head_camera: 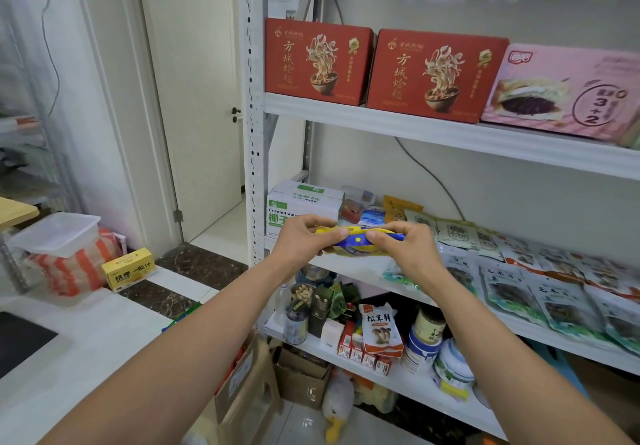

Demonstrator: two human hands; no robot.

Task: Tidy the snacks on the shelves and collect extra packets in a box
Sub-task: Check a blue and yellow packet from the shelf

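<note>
Forearms ran up from the near edge to the left hand [299,242] and right hand [407,252], each grip pinching one end of a blue-and-yellow snack packet [360,238]. Its long axis lay left to right between them, just above the middle shelf [349,266]. The row of packets [519,271] lay nearer the right hand.

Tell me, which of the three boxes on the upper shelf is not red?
The rightmost box: it is pink and shows a filled pastry. The left box and the middle box are red and show noodle bowls.
</note>
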